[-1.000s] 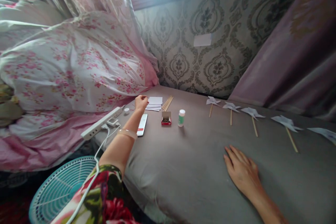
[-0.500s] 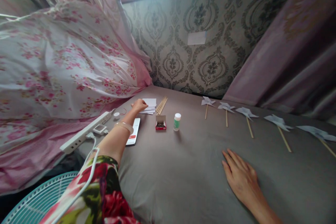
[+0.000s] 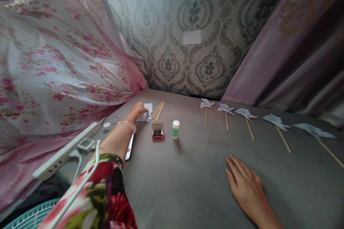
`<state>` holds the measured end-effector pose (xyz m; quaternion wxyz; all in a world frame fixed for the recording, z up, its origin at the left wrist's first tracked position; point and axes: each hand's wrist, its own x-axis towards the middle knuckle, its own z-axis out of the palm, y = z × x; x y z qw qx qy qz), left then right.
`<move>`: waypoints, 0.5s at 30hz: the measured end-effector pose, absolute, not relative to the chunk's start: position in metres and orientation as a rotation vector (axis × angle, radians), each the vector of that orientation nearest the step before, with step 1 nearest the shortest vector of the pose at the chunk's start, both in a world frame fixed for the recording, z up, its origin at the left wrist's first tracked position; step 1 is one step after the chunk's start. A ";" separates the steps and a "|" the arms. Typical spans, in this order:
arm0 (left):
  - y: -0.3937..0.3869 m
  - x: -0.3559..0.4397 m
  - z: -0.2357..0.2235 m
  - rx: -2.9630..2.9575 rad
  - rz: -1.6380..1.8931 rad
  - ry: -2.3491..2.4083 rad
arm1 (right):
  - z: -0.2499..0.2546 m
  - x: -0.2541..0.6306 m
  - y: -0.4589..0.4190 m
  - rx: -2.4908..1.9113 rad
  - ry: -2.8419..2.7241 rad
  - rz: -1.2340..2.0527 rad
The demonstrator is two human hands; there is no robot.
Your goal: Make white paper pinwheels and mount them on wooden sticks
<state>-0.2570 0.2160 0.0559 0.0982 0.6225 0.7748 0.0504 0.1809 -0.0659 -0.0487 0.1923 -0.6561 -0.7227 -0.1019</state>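
Observation:
My left hand (image 3: pixel 139 109) reaches over a small stack of white paper sheets (image 3: pixel 148 106). Its fingers are curled and partly hidden, with the thumb pressed on the paper. Several thin wooden sticks (image 3: pixel 158 111) lie just right of the stack. Closer to me stand an open red box (image 3: pixel 158 136) of small dark pieces and a white-capped bottle with a green label (image 3: pixel 175 130), which looks like glue. Flat on the grey sheet (image 3: pixel 188 182) rests my right hand (image 3: pixel 245 186), fingers stretched out and holding nothing.
Several white paper pinwheels on sticks (image 3: pixel 245 114) lie in a row at the right. A phone (image 3: pixel 129 150) is partly under my left forearm. A power strip (image 3: pixel 67 150) with white cables runs along the left, near a teal fan guard (image 3: pixel 34 214). Behind is a patterned wall (image 3: pixel 166 25).
The view has shifted, so the items appear slightly to the left. My left hand has moved further over the paper stack, and its arm covers more of the phone. My right hand stays flat.

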 end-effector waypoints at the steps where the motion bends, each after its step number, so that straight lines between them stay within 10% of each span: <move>1: 0.218 -0.257 0.056 1.839 0.123 2.310 | -0.048 0.181 -0.066 -1.848 -2.024 -0.276; 15: 0.229 -0.254 0.061 1.881 -0.011 2.424 | -0.049 0.180 -0.066 -1.875 -2.011 -0.231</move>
